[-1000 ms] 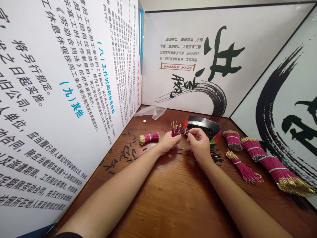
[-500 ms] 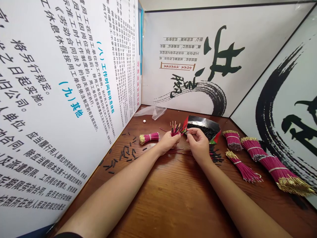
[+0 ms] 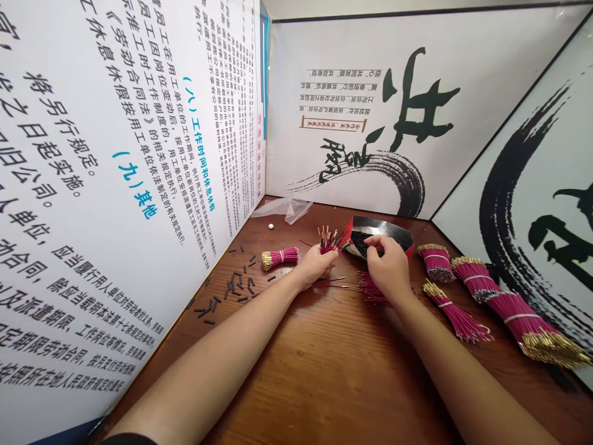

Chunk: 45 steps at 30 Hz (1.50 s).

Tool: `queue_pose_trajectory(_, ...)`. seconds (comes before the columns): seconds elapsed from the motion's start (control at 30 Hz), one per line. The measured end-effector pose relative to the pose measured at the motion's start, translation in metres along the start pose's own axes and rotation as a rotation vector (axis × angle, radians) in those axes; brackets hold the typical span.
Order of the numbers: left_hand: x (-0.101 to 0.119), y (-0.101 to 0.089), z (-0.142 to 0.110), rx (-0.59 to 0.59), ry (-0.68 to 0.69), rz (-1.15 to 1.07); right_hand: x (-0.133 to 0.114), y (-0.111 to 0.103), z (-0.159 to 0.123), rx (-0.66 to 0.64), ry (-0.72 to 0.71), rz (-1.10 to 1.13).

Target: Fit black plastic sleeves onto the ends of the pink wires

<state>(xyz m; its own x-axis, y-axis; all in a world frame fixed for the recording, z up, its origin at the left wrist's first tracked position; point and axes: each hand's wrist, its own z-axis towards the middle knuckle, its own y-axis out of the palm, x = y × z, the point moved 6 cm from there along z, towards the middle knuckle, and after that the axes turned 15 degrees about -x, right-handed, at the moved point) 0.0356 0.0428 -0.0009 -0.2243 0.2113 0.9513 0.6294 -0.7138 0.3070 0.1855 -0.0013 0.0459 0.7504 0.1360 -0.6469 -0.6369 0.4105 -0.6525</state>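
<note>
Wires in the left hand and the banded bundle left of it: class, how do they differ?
The held wires fan out unevenly; the banded bundle lies flat, neatly packed. The left hand grips the held wires, while a white band wraps the banded bundle. Some held wires show black sleeves; the banded bundle shows none. Both are magenta.

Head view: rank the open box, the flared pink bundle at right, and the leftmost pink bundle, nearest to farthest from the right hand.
1. Open box: directly by the right hand.
2. Flared pink bundle: to that hand's right.
3. Leftmost pink bundle: left, past the left hand.
</note>
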Motion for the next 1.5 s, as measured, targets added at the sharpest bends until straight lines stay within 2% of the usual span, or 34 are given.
queue_pose_trajectory(0.07, 0.001, -0.001, 0.0, 0.004, 0.01, 0.0, 0.005, -0.001, 0.001, -0.079, 0.052, -0.305)
queue_pose_trajectory(0.13, 0.002, -0.001, -0.001, 0.005, 0.017, -0.004, 0.008, 0.005, 0.0, -0.184, 0.067, -0.498)
queue_pose_trajectory(0.23, 0.002, -0.001, -0.002, 0.005, 0.024, -0.023, 0.01, 0.017, -0.005, -0.323, 0.053, -0.633)
queue_pose_trajectory(0.37, 0.004, 0.0, -0.002, 0.029, 0.028, -0.037, 0.013, 0.022, -0.005, -0.381, 0.078, -0.702)
queue_pose_trajectory(0.9, 0.006, 0.003, -0.003, 0.008, 0.052, -0.02, 0.019, 0.016, -0.003, -0.391, 0.16, -0.786)
queue_pose_trajectory(1.27, 0.003, 0.002, -0.001, -0.01, 0.032, -0.032, 0.023, 0.015, -0.003, -0.329, 0.117, -0.806)
queue_pose_trajectory(1.4, 0.002, 0.001, -0.001, -0.012, 0.026, -0.022, 0.021, 0.011, -0.002, -0.217, 0.051, -0.713)
queue_pose_trajectory(1.5, 0.003, 0.001, -0.002, -0.002, 0.028, -0.016, 0.011, 0.005, -0.001, -0.097, -0.056, -0.439)
